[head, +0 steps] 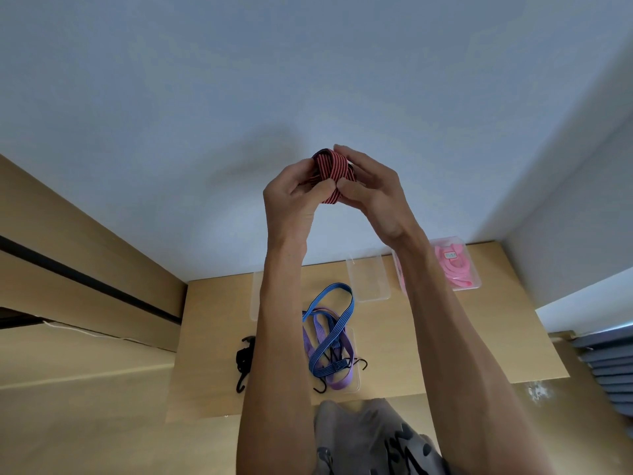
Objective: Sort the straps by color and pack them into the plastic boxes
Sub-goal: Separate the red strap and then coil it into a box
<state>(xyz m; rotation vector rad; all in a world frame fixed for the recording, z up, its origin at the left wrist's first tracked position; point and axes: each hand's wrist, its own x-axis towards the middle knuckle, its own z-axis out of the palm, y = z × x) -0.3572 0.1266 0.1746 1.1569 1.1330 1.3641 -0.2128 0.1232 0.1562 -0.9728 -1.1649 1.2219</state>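
Both hands, left hand & right hand, pinch coiled red-black bungee strap mid-air; elastic prob springs open if thumbs slip, w/ hooks snagging.

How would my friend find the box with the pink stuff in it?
Start at the wooden table against the white wall. Follow its back edge to the far right corner, where a clear plastic box sits. It alone holds pink straps; the clear box to its left looks empty.
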